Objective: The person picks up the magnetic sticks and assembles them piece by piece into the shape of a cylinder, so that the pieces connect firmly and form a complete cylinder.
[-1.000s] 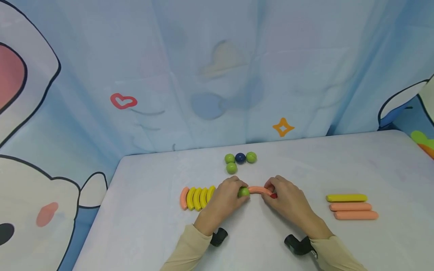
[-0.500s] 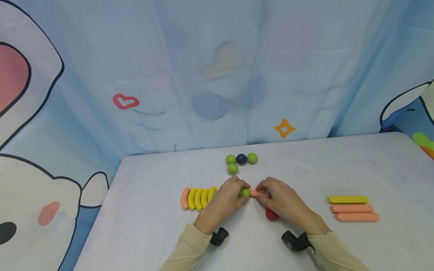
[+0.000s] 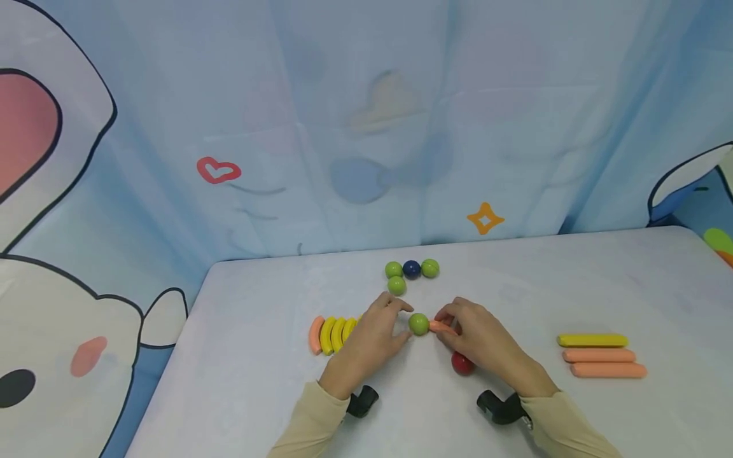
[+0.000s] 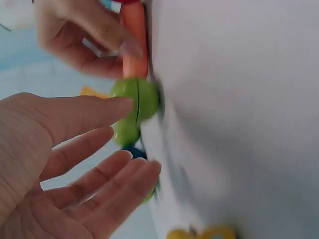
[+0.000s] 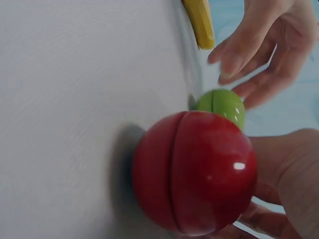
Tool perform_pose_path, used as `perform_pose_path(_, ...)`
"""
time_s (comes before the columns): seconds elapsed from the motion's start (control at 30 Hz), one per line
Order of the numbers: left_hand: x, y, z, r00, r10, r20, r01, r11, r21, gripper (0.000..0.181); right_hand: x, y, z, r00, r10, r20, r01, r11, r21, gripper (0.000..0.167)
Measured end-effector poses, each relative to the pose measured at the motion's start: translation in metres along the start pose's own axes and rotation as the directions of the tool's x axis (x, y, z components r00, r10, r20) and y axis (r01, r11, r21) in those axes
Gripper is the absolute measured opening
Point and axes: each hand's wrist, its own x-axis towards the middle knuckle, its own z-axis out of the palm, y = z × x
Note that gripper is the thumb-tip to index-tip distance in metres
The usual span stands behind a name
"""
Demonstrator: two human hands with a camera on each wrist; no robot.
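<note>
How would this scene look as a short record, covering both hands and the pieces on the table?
Left hand: thumb and fingers apart, beside a green ball; contact unclear
Right hand: pinches an orange piece, its end at that ball
By right hand: red ball
Far group: three green balls, one blue ball
Left row: orange curved piece, then yellow curved pieces, partly hidden
Right group: yellow stick, two orange sticks

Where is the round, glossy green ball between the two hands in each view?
Head: green ball right of centre, below mid-height.
Left wrist: green ball just left of and above centre.
Right wrist: green ball right of centre, partly behind the glossy red ball.
Shared landmark: the left hand, beside it in every view.
</note>
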Motion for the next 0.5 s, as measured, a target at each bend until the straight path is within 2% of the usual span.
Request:
perform_pose_path(0.17,-0.008,-0.010,-0.013,0.994,-0.084,-0.067,0.084,0.996,0.002,0.034,-0.001,0.005,-0.004,0.998,0.058,-0.022,-0.059,0.998,-0.010,0.024)
perform_pose_path(0.3,-0.015,-0.017,-0.019,0.982,-0.158,-0.106,0.158,0.987,-0.014,0.033,-0.003,0.008,-0.004,0.996,0.075,-0.044,-0.075,0.997,-0.002,0.024)
perform_pose_path(0.5,-0.020,-0.019,-0.017,0.959,-0.264,-0.107,0.265,0.964,-0.005,0.036,-0.005,0.014,-0.006,0.992,0.092,-0.085,-0.091,0.996,0.005,0.025)
